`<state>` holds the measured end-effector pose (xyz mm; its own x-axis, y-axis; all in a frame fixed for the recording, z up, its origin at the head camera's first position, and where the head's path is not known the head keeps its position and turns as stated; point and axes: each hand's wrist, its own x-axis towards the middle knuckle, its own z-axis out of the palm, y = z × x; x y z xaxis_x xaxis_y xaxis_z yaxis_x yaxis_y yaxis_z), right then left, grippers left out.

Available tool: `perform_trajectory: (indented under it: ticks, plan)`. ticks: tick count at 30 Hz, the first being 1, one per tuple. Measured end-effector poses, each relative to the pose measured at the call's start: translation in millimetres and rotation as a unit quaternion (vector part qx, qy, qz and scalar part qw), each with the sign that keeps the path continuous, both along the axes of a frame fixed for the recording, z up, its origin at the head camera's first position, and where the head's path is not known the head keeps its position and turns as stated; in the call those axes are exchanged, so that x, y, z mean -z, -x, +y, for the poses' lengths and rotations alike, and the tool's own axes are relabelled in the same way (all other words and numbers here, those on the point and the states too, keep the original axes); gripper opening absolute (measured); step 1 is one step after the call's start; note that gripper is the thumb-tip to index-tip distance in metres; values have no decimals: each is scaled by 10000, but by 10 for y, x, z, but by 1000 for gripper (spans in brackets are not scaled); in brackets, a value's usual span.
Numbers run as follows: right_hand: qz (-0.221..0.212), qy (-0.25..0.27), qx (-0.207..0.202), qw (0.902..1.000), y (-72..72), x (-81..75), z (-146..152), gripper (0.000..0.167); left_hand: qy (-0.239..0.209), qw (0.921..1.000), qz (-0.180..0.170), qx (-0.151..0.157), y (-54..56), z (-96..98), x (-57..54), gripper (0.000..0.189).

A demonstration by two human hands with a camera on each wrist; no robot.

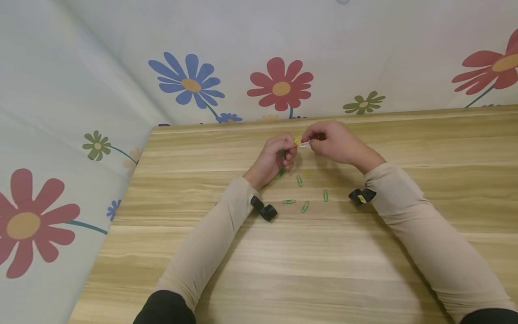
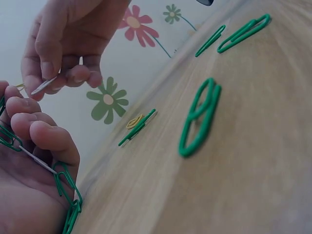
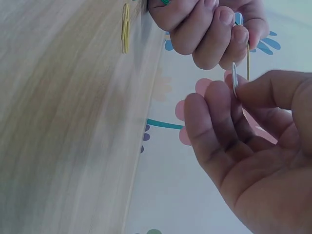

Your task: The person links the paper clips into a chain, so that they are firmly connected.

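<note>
My left hand [image 1: 272, 157] pinches a yellow paper clip [image 1: 297, 141] at its fingertips, raised over the table. From that hand a chain of linked paper clips runs down across the palm: in the left wrist view a white link [image 2: 38, 160] sits between green clips [image 2: 68, 185]. Facing it, my right hand [image 1: 333, 143] pinches a white paper clip [image 3: 234, 80] between thumb and fingers, its end close beside the yellow one. Part of the chain is hidden behind the left fingers.
Several loose green paper clips [image 1: 299, 181] lie scattered on the wooden table [image 1: 307, 265], nearer to me than the hands. Among them is a loose yellow paper clip [image 1: 308, 172]. A flower-printed curtain [image 1: 226, 27] rises behind the table's far edge.
</note>
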<state>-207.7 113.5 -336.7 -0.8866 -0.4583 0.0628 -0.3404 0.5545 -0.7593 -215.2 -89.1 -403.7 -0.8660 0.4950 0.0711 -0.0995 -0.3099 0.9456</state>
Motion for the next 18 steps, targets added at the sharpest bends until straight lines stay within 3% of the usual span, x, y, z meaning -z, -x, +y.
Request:
perform_trajectory:
  ticks: [11, 18]
  plan:
    - [358, 280, 332, 9984, -20, -20, -24, 19, 143, 9999, 20, 32, 11, 10, 2, 24]
    - [359, -109, 190, 9991, -3, -10, 1, 14, 162, 9999, 5, 39, 15, 9, 14, 24]
